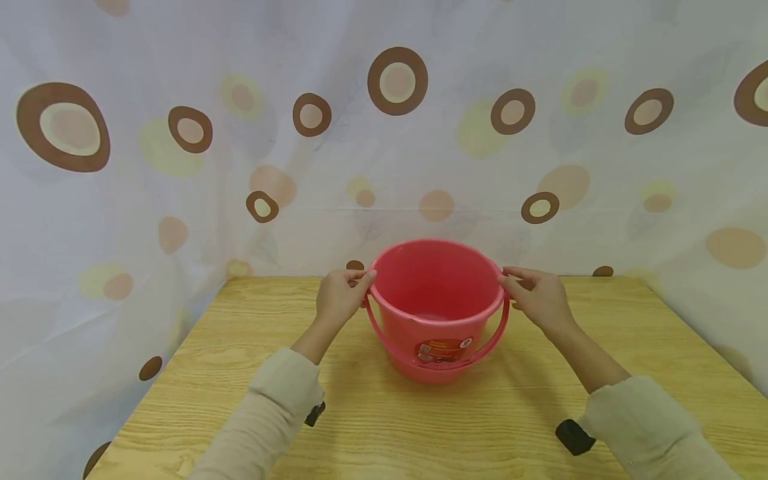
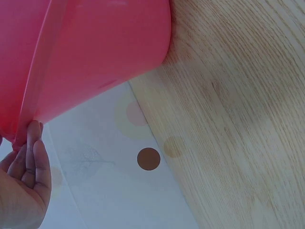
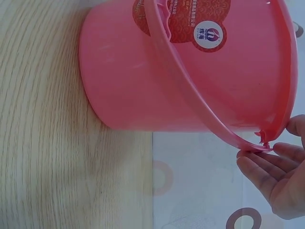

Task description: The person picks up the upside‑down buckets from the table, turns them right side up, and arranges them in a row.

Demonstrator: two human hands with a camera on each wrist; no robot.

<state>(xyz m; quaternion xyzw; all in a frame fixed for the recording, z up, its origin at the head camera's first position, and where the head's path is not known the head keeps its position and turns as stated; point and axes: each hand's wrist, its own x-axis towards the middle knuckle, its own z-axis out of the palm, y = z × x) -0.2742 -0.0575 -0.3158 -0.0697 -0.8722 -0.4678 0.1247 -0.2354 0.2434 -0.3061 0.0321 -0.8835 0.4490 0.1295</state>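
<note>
A pink plastic bucket (image 1: pixel 396 327) stands upright on the wooden table, its inside visible from above. Its pink handle (image 1: pixel 495 337) hangs down across the front, below a red label (image 1: pixel 441 349). At the left side of the rim, my left hand (image 1: pixel 341 297) pinches the edge between thumb and fingers. My right hand (image 1: pixel 540 300) pinches the rim on the opposite side, near the handle's joint. In the right wrist view, the fingertips of that hand (image 3: pixel 281 171) touch the handle's end. The left wrist view shows the left fingers (image 2: pixel 29 162) against the rim.
The wooden table (image 1: pixel 240 400) reaches back to a hanging cloth (image 1: pixel 336 167) with brown and yellow spots, which also runs along both sides. A small black object (image 1: pixel 575 437) shows beside the right sleeve, and another black piece (image 1: pixel 315 413) beside the left sleeve.
</note>
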